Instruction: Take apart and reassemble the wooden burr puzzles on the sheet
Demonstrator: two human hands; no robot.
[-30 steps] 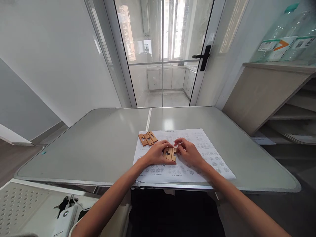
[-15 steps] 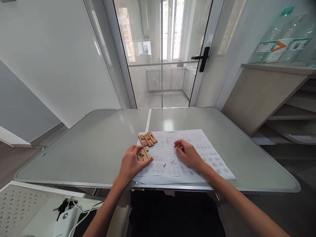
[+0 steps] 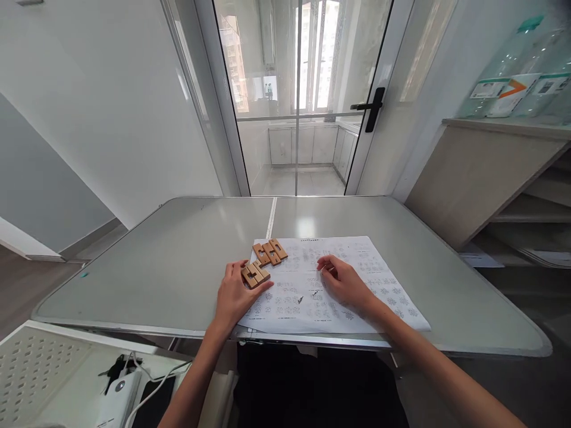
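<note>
Left fingers (image 3: 232, 268) were curled round the pieces (image 3: 255, 274), thumb on the near side, the rest on the far-left side. It was a loose cupping grip, not a hard pinch. Left hand (image 3: 234, 294) sat low, heel on the table (image 3: 178, 261).

The pieces lay flat at the sheet's (image 3: 379, 279) left edge, half on paper and half on bare table, slotted together as one small block.

Right hand (image 3: 345, 284) was well apart from them, fingers bent, tips on the sheet, nothing in it that I could see. Two small dark bits (image 3: 300, 299) lay on the paper between the hands, too small to identify.

Second set (image 3: 270, 251) lay just beyond the held pieces, near but not touching.

My read on doing this cleanly:
- keep the pieces flat and squeeze evenly from both sides so the joint doesn't skew
- mind the paper edge, since a piece could catch on it and tilt
- keep clear of the second set
- right hand pinning the sheet looked useful, as the paper would otherwise creep

Beyond that there was only bare table, then the glass door (image 3: 372, 107).
</note>
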